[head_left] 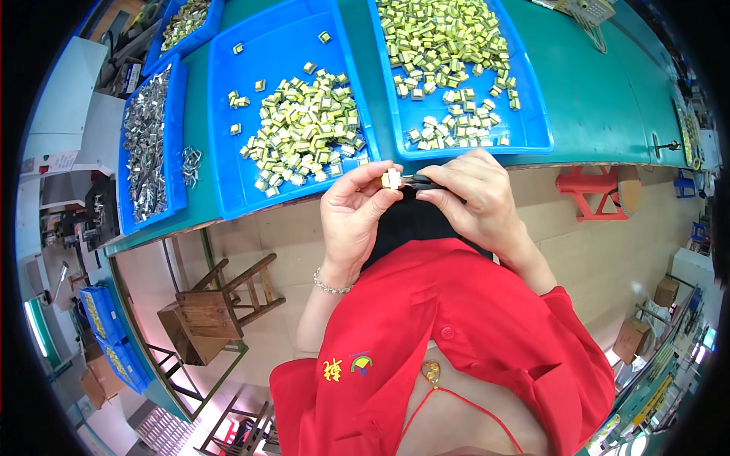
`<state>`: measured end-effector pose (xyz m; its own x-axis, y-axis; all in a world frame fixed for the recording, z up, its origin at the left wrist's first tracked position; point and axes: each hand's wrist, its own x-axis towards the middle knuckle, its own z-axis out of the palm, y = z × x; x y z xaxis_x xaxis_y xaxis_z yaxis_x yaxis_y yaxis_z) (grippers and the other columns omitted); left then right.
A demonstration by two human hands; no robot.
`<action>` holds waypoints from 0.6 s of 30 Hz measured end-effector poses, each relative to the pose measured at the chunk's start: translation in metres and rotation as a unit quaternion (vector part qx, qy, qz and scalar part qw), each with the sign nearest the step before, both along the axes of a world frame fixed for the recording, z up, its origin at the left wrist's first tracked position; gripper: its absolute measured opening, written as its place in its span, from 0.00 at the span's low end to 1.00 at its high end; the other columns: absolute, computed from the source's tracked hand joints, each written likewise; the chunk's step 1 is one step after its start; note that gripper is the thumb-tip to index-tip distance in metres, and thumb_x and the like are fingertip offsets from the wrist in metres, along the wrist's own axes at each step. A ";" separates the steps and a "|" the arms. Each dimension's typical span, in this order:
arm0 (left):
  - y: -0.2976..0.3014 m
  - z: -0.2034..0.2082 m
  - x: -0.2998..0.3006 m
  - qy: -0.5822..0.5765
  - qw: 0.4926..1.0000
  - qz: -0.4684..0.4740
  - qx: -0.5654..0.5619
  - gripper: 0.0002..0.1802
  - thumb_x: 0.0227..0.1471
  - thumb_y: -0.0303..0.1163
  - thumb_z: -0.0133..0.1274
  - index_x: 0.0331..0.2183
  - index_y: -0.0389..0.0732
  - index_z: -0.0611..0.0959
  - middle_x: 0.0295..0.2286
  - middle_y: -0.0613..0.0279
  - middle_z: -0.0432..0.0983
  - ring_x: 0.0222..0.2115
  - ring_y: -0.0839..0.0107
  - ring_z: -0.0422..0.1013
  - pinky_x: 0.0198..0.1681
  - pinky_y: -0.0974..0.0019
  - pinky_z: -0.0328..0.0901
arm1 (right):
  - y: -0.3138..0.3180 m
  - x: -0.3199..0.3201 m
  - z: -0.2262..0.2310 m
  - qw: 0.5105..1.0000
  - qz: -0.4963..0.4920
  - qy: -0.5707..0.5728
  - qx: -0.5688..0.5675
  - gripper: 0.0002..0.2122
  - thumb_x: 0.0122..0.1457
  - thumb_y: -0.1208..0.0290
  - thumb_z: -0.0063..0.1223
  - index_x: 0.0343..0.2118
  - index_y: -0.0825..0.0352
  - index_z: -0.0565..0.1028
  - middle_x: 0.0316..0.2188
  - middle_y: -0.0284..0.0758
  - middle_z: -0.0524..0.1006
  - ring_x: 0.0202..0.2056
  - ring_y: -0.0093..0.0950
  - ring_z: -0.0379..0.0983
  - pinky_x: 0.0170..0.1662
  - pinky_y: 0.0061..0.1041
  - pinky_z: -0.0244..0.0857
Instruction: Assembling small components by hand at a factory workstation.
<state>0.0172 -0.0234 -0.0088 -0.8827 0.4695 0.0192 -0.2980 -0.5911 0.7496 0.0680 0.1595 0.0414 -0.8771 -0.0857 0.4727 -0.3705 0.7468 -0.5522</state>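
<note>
Pinching a small yellow-and-white component [391,179] between the closed thumb and fingers of the left hand [351,204], just beside the near edge of the green table [601,91]. Gripping a dark-handled tool [424,182] in the closed fingers of the right hand [480,191], pointing its tip at the component's right side, seemingly touching; hiding too much of the tool to show its full shape.

Judging from this pose, working partway through a single piece, not yet setting it down. Seeing plenty of similar pieces about: a heap of components [308,125] in the middle blue tray [285,49], with several scattered apart from the pile, and a denser mass of components [445,45] in the right blue tray [532,125], thinning out toward its near side. Being unable to tell finished pieces from untouched ones at this size, so leaving open the share done and the share left in either tray; probably facing many more, though, if even one heap is waiting. Noticing also silver metal parts [147,144] filling the narrow blue tray [176,140] at the far left, with a small loose cluster [191,165] lying on the table just beside it.
</note>
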 end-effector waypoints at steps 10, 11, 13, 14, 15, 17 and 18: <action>-0.001 0.005 -0.001 0.105 0.989 0.034 -0.100 0.19 0.47 0.15 0.57 0.44 0.31 0.78 0.42 0.53 0.73 0.41 0.70 0.71 0.44 0.71 0.69 | 0.000 0.000 0.005 1.000 -0.002 0.017 0.001 0.12 0.44 0.72 0.66 0.33 0.66 0.78 0.22 0.32 0.76 0.25 0.30 0.72 0.33 0.28 0.61; -0.002 0.007 -0.002 0.105 0.989 0.034 -0.100 0.19 0.47 0.15 0.57 0.44 0.31 0.78 0.42 0.53 0.73 0.41 0.70 0.71 0.44 0.71 0.69 | 0.000 0.000 0.007 1.000 0.002 0.011 0.006 0.12 0.44 0.72 0.66 0.34 0.66 0.78 0.22 0.32 0.76 0.25 0.30 0.72 0.33 0.28 0.61; -0.004 0.011 -0.004 0.157 0.979 0.022 -0.130 0.18 0.46 0.13 0.57 0.42 0.30 0.79 0.42 0.55 0.71 0.42 0.71 0.70 0.44 0.71 0.67 | -0.001 -0.001 0.007 1.000 0.004 0.005 0.012 0.13 0.44 0.73 0.66 0.34 0.66 0.78 0.22 0.32 0.76 0.25 0.30 0.72 0.33 0.28 0.61; -0.004 0.013 -0.004 0.157 0.979 0.021 -0.129 0.18 0.46 0.13 0.57 0.42 0.30 0.79 0.42 0.55 0.71 0.42 0.71 0.70 0.44 0.71 0.67 | -0.001 -0.001 0.006 1.000 0.006 0.008 0.014 0.13 0.43 0.73 0.66 0.34 0.66 0.78 0.22 0.32 0.76 0.25 0.30 0.72 0.33 0.28 0.61; -0.004 0.014 -0.005 0.170 0.975 0.014 -0.140 0.18 0.45 0.13 0.57 0.42 0.30 0.79 0.43 0.56 0.71 0.42 0.71 0.69 0.44 0.72 0.66 | -0.001 -0.001 0.006 1.000 0.008 0.010 0.015 0.13 0.43 0.73 0.66 0.34 0.66 0.78 0.22 0.32 0.76 0.25 0.30 0.72 0.33 0.28 0.61; -0.006 0.016 -0.005 0.183 0.971 0.007 -0.151 0.18 0.45 0.12 0.57 0.42 0.30 0.80 0.43 0.56 0.71 0.42 0.72 0.69 0.44 0.72 0.66 | 0.000 0.000 0.003 1.000 0.010 0.013 0.014 0.13 0.43 0.73 0.66 0.34 0.66 0.78 0.22 0.32 0.76 0.25 0.30 0.72 0.33 0.28 0.61; -0.007 0.018 -0.005 0.191 0.967 0.013 -0.166 0.18 0.45 0.12 0.57 0.42 0.30 0.80 0.43 0.56 0.71 0.42 0.72 0.69 0.44 0.72 0.66 | 0.001 0.000 0.002 1.000 0.012 0.016 0.012 0.13 0.43 0.72 0.66 0.34 0.66 0.78 0.22 0.31 0.76 0.25 0.30 0.72 0.33 0.28 0.61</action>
